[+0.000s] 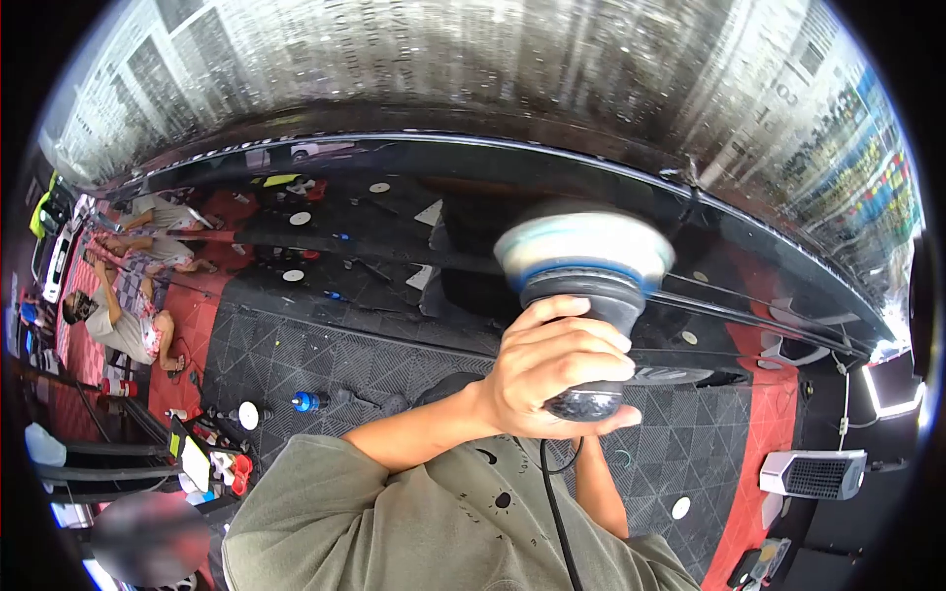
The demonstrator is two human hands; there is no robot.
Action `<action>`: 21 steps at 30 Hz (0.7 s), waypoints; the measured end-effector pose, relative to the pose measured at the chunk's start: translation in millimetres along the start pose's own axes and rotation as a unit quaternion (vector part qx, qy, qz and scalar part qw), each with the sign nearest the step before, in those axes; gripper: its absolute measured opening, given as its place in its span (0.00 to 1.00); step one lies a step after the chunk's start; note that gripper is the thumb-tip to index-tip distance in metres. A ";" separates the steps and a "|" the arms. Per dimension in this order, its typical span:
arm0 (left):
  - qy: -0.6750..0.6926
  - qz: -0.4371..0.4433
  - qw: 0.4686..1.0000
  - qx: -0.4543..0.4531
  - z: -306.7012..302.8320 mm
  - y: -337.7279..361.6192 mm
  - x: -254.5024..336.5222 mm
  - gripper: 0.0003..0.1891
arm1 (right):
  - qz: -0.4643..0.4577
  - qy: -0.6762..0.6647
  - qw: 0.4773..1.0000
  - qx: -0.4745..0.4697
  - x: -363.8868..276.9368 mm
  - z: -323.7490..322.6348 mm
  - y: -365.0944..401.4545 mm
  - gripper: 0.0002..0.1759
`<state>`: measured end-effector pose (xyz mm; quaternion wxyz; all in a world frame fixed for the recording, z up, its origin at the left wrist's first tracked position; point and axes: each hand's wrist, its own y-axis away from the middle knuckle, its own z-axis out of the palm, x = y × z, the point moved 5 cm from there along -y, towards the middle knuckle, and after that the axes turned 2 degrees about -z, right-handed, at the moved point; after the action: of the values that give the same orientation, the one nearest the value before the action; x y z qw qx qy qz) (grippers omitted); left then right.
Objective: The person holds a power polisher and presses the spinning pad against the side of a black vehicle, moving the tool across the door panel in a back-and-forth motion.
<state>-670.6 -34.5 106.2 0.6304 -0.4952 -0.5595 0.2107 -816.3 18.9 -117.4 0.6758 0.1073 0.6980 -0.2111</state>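
Wrapping around a black polisher (591,295), the left hand (562,374) is closed tight, with its fingers over the body of the tool and its thumb near the round back end. The polisher is held up in front of the shiny black side of a car (394,212). Its big round pad (586,246) is white and looks blurry, with a blue ring under it. The pad is up at the black side, but I cannot tell if all of it touches. A black cord (557,512) hangs down from the tool, past the green-gray shirt (443,522).

The right arm (599,488) comes up behind the cord, but its hand is hidden, so I cannot tell if it is open or shut.

Above the black side is a big silvery window (443,69) with dots all over it. The floor (394,355) has black and red tiles. A blue bottle (307,402) lies on it, near a white disc (248,415). Another person (123,325) sits on the red part, far to the left side.
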 end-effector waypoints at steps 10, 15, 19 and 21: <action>0.031 0.024 0.999 0.036 -64.9 0.3 -1.9 0.18 | 0.030 0.044 0.998 -0.039 11.6 59.7 31.4 0.23; 0.034 0.023 0.998 0.055 -130.0 11.2 -7.1 0.19 | 0.050 0.052 0.996 -0.061 18.5 107.1 38.8 0.23; 0.032 0.020 0.997 0.061 -184.0 16.3 -13.6 0.19 | 0.059 0.064 0.993 -0.078 17.2 148.2 44.3 0.23; 0.031 0.020 0.997 0.062 -206.3 20.4 -17.9 0.20 | 0.061 0.065 0.992 -0.087 16.0 168.1 43.8 0.23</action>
<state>-481.3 -120.7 103.8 0.6729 -0.4722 -0.5156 0.2417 -647.3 -18.3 -139.4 0.6470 0.1043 0.7486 -0.1008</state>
